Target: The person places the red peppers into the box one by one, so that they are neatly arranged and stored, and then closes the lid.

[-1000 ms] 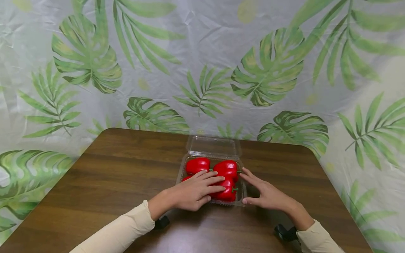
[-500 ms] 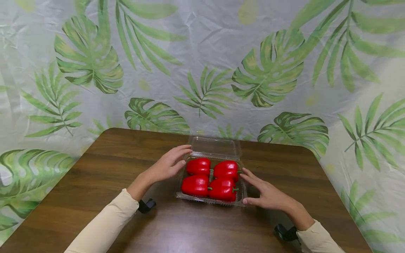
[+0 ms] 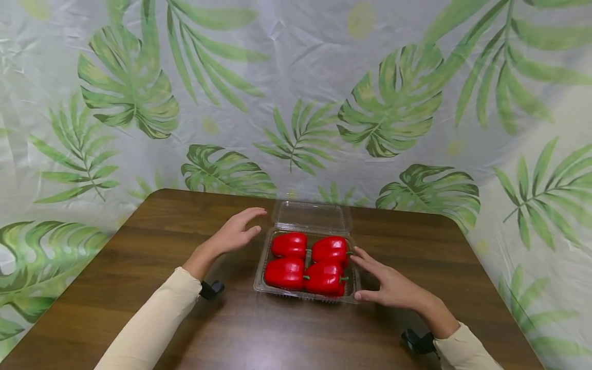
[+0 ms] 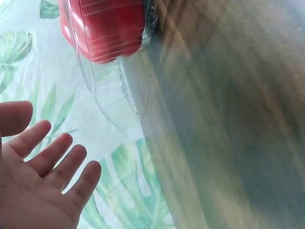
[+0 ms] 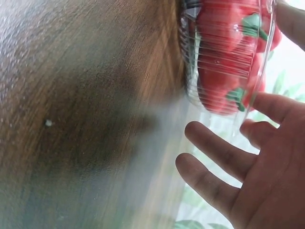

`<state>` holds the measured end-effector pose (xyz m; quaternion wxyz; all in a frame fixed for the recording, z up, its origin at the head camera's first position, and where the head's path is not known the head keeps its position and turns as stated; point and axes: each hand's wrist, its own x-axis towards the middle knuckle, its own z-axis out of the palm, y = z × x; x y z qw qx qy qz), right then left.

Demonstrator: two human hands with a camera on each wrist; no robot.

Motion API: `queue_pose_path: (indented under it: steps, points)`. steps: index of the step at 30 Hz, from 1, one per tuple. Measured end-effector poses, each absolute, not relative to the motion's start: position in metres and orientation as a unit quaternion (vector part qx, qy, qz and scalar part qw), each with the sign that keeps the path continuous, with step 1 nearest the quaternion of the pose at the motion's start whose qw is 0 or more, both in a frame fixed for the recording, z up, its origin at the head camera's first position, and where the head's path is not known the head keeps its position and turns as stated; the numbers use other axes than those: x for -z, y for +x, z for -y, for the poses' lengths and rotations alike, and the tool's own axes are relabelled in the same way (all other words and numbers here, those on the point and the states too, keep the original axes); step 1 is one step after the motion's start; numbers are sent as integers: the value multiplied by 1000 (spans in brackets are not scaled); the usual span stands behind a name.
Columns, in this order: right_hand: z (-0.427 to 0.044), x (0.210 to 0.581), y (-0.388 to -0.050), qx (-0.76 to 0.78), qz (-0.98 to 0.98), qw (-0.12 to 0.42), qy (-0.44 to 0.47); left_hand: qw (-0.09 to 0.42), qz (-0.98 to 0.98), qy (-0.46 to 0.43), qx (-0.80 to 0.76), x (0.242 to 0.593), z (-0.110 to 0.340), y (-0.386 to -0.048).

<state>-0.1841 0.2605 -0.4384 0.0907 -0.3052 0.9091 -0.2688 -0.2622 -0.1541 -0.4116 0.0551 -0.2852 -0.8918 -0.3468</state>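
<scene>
A clear plastic clamshell container [image 3: 260,285] sits on the table with its lid [image 3: 313,216] folded back. Several red bell peppers [image 3: 284,272] with green stems lie inside in two rows. My left hand [image 3: 233,234] hovers to the left of the container, apart from it, fingers extended and lightly bent, holding nothing. In the left wrist view its palm and fingers show below a pepper [image 4: 112,28] seen through the container wall. My right hand [image 3: 393,288] is at the container's right side, fingers spread; in the right wrist view fingertips touch the rim.
The brown wooden table [image 3: 152,267] has rounded far corners. A grey curtain with green leaf prints [image 3: 305,67] hangs behind it. Dark wrist straps show under both forearms, below beige sleeves [image 3: 152,318].
My left hand has come off the peppers and moved left, away from the container's left side. The right hand stays at the right side. The peppers keep their places.
</scene>
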Motion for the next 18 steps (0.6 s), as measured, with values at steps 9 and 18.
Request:
queue_pose_path:
  steps: [9, 18]
  points:
    - [-261, 438, -184, 273, -906, 91, -311, -3, 901, -243, 358, 410, 150, -280]
    - [-260, 436, -185, 265, -907, 89, -315, -86, 886, -161, 426, 411, 145, -308]
